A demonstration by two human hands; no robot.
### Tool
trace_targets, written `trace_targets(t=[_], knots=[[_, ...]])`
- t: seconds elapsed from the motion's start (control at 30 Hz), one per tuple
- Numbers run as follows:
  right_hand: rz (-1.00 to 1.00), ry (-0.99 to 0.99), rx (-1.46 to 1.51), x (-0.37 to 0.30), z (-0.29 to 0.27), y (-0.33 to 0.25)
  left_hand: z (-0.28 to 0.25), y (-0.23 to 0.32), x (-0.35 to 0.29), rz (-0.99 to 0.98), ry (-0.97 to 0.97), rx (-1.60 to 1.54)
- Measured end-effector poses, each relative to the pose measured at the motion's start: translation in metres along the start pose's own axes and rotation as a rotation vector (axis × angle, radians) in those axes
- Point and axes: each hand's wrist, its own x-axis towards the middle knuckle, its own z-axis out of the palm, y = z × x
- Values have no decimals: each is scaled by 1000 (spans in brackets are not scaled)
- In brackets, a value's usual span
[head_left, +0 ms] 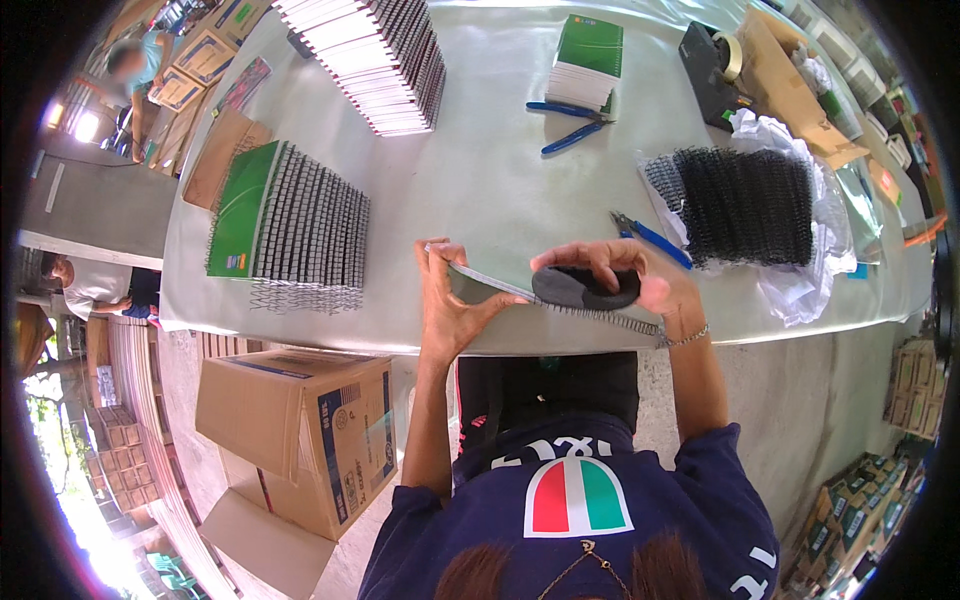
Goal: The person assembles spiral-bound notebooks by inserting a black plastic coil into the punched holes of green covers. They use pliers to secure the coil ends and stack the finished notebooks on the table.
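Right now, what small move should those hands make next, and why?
Probably nudge the dark grey oval pad in the right hand gently along the thin dark wire coil, toward the left hand. The coil appears to trail rightward toward the right wrist, while the left hand grips the thin, pale-edged notebook.

Slanted notebook (492, 283), wire coil (612, 318) along edge, dark pad (560, 288) beside

Daylight glares white at eight o'clock; my left hand (445, 312) looks clearly lit; the table (480, 180) bends outward.
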Motion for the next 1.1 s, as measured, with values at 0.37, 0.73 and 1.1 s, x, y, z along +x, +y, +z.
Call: trace_targets(t=[0.37, 0.73, 1.1], knots=[[186, 340, -728, 4, 12, -10, -1, -4, 4, 41, -22, -46], [263, 307, -931, 10, 44, -19, 0, -4, -5, 51, -53, -90], [318, 422, -1207, 30, 45, -9, -9, -1, 3, 50, -131, -269]])
